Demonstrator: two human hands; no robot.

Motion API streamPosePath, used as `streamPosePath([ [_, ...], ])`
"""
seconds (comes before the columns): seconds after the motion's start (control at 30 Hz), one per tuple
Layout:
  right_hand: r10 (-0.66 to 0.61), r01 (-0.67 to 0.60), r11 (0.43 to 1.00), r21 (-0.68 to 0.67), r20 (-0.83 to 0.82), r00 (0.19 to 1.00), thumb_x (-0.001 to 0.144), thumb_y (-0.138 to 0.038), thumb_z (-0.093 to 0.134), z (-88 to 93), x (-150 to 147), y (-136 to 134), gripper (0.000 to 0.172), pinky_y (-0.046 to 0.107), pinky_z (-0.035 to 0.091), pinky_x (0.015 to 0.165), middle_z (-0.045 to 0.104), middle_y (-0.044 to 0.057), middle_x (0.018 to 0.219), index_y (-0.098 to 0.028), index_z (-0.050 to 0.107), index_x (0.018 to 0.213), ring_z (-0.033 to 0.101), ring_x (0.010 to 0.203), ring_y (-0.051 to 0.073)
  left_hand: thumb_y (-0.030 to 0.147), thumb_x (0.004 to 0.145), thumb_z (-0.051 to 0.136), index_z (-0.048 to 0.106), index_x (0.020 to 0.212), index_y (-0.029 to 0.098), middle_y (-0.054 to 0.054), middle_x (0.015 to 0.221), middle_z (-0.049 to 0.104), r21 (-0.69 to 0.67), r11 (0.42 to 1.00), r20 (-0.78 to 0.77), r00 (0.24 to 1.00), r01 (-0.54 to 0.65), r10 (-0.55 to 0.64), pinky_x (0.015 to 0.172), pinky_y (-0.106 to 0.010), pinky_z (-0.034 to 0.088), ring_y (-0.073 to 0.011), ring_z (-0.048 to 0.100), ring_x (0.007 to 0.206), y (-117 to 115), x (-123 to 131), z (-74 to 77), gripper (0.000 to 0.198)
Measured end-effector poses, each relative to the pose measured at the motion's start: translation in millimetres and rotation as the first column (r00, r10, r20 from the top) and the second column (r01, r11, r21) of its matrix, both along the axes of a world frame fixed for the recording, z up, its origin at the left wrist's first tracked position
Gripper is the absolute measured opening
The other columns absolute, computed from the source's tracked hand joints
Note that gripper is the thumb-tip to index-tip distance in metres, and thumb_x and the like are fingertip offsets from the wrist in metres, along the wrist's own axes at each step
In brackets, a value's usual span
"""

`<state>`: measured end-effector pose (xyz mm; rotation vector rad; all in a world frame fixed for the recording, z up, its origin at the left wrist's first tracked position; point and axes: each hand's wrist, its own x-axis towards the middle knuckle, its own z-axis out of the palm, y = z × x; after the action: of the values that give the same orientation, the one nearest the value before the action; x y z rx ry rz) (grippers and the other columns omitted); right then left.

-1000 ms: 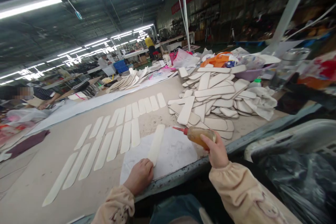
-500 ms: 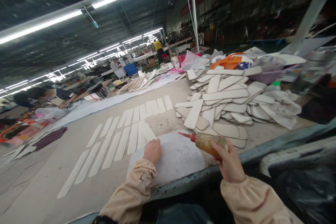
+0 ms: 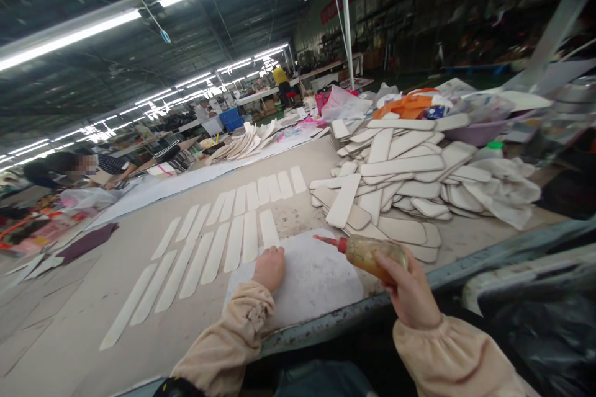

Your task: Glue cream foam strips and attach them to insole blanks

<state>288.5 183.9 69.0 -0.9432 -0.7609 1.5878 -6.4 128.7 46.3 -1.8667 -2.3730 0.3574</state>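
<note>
My right hand (image 3: 406, 290) grips a glue bottle (image 3: 367, 252) with amber liquid and a red nozzle pointing left, held over the white paper sheet (image 3: 311, 279) at the table's near edge. My left hand (image 3: 269, 267) rests on the sheet's left part, fingers curled down, touching the near end of a cream strip (image 3: 269, 227). That strip lies at the right end of the near row of laid-out cream strips (image 3: 205, 257). A second row of strips (image 3: 251, 195) lies farther back.
A big heap of cream strips (image 3: 395, 180) sits to the right, with white cloth (image 3: 498, 189) beside it. Behind it are a purple basin (image 3: 459, 133) and orange bag (image 3: 405, 105). Another person (image 3: 88, 167) works at far left. The table's metal edge (image 3: 488, 254) runs in front.
My left hand slid the strip off the white sheet up and left, setting it as the last piece in the near row. The bottle stayed roughly in place.
</note>
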Motion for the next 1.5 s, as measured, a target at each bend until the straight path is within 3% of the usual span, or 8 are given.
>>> streamPosePath([
  [0.4,-0.014,0.015,1.000,-0.020,0.024,1.000,0.061,-0.041,0.078,-0.4,-2,2,0.050,0.015,0.028,0.036,0.056,-0.001,0.078,-0.024,0.054,0.102,0.045,0.052,0.010,0.014,0.087,0.035,0.053,0.102,0.012,-0.010,0.088,0.060,0.062,0.996,0.017,0.998,-0.056,0.055,0.074,-0.030,0.043,-0.0184,0.059,0.083,7,-33,-1.0,0.023],
  [0.63,-0.045,0.044,0.999,-0.027,-0.017,0.999,0.061,-0.041,0.077,2.6,2,3,0.050,0.015,0.027,0.036,0.054,-0.003,0.075,-0.024,0.054,0.101,0.043,0.050,0.008,0.022,0.089,0.038,0.061,0.084,0.016,-0.008,0.092,0.058,0.101,0.994,0.058,0.998,-0.035,0.029,0.074,-0.027,0.044,-0.0160,0.060,0.082,6,-40,4.6,0.024],
  [0.87,-0.148,0.144,0.988,-0.049,-0.104,0.983,0.061,-0.041,0.077,14.4,13,7,0.049,0.014,0.028,0.036,0.054,-0.002,0.076,-0.022,0.053,0.099,0.045,0.052,0.008,0.021,0.086,0.038,0.060,0.109,0.018,-0.008,0.093,0.060,0.248,0.969,0.037,0.999,0.016,-0.026,0.068,-0.028,0.047,-0.0171,0.062,0.077,3,-43,14.3,0.032],
  [0.97,-0.209,0.201,0.978,-0.060,-0.175,0.962,0.061,-0.039,0.077,18.8,20,11,0.045,0.014,0.028,0.036,0.053,-0.003,0.074,-0.022,0.054,0.096,0.044,0.052,0.007,0.035,0.088,0.037,0.061,0.107,0.018,-0.009,0.098,0.060,0.405,0.914,0.006,1.000,0.005,-0.008,0.066,-0.030,0.047,-0.0190,0.061,0.079,13,-24,27.1,0.035],
  [1.07,-0.256,0.242,0.966,-0.085,-0.243,0.936,0.061,-0.038,0.078,20.7,28,16,0.039,0.013,0.026,0.035,0.053,-0.004,0.070,-0.021,0.054,0.088,0.042,0.049,0.006,0.043,0.088,0.039,0.065,0.099,0.018,-0.007,0.095,0.063,0.484,0.874,0.171,0.983,-0.031,-0.060,0.070,-0.029,0.046,-0.0164,0.061,0.075,43,9,33.6,0.037],
  [1.17,-0.271,0.251,0.962,-0.105,-0.288,0.918,0.062,-0.036,0.078,19.6,33,20,0.036,0.014,0.024,0.034,0.051,-0.005,0.067,-0.021,0.054,0.084,0.039,0.046,0.005,0.047,0.085,0.044,0.066,0.098,0.017,-0.007,0.095,0.066,0.452,0.890,0.367,0.923,-0.065,-0.118,0.074,-0.028,0.046,-0.0155,0.062,0.074,85,49,29.3,0.039],
  [1.3,-0.264,0.232,0.963,-0.138,-0.302,0.916,0.064,-0.037,0.076,15.2,36,23,0.035,0.014,0.024,0.034,0.051,-0.005,0.067,-0.021,0.054,0.085,0.039,0.045,0.005,0.045,0.083,0.048,0.065,0.100,0.015,-0.011,0.100,0.065,0.372,0.928,0.353,0.925,-0.003,-0.138,0.078,-0.030,0.043,-0.0198,0.061,0.086,134,93,18.4,0.039],
  [1.5,-0.248,0.207,0.965,-0.160,-0.303,0.920,0.066,-0.038,0.076,14.4,34,24,0.035,0.013,0.022,0.035,0.049,-0.005,0.065,-0.020,0.053,0.084,0.038,0.045,0.005,0.033,0.075,0.056,0.065,0.066,0.015,-0.008,0.073,0.062,0.308,0.951,0.356,0.926,0.011,-0.126,0.069,-0.028,0.039,-0.0200,0.059,0.076,162,113,13.9,0.022],
])
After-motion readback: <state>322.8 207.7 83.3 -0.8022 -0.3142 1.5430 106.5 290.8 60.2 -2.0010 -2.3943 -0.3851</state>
